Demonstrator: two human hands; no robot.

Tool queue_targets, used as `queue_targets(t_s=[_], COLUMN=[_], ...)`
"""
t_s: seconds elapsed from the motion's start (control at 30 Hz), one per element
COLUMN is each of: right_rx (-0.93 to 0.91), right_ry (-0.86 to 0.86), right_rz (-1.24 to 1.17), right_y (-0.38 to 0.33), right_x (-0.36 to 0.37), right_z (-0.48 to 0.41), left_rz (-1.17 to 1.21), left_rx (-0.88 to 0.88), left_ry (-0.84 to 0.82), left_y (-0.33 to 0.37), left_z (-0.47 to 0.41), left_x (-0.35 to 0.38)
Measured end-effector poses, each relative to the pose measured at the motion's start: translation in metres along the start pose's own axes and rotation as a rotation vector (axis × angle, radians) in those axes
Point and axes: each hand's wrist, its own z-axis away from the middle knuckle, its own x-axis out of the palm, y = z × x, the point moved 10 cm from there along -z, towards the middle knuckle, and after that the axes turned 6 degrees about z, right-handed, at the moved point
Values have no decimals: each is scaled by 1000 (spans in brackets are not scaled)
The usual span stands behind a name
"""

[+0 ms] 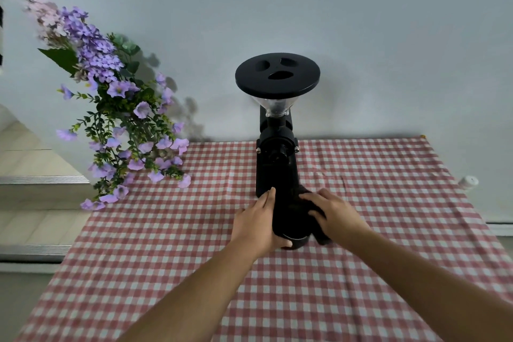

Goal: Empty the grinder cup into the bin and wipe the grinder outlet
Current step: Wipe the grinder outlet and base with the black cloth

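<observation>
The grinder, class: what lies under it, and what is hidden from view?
The grinder stands on a red-and-white checked tablecloth; the table beneath is covered. The left hand, gripping it, and the right hand, holding a dark cloth, hide its lower front.

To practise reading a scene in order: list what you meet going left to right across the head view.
Purple flowers → left hand → right hand gripping a dark cloth → small white container. The grinder overlaps both hands, so it is left out.
</observation>
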Motion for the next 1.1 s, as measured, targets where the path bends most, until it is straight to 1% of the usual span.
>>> queue_targets(t_s=[0.13,0.17,0.2,0.27,0.3,0.33,0.47,0.57,0.6,0.67,0.77,0.87,0.93,1.0,1.1], right_rx=[-26,-27,-17,57,108,147,183,160,165,167,148,201,227,237,193], right_ry=[-156,-152,-116,16,57,55,-46,-118,-123,-85,34,67,64,40,-75], right_rz=[-85,-125,-170,-269,-315,-330,-273,-114,-94,-161,-268,-161,-142,-202,-279], right_y=[-7,-4,2,21,30,35,33,28,28,26,20,18,13,12,18], right_x=[32,29,22,6,2,4,30,39,39,30,14,22,36,46,49], right_z=[38,38,34,23,19,17,34,45,45,37,20,22,31,37,31], left_rz=[-33,-28,-31,-71,-99,-120,-146,-123,-97,-36,22,68,67,49,46], left_rx=[7,-1,-12,-32,-42,-60,-116,-115,-114,-83,-2,7,1,1,6], left_ry=[15,9,1,-5,-7,-12,-3,-2,-11,-43,-111,-130,-118,-113,-103], left_y=[1,1,2,5,6,8,10,10,10,10,12,12,11,10,9], left_z=[0,1,2,4,5,7,9,6,4,0,-4,-5,-4,-3,-4], left_x=[2,1,1,-1,-2,-1,0,0,2,4,7,7,7,6,7])
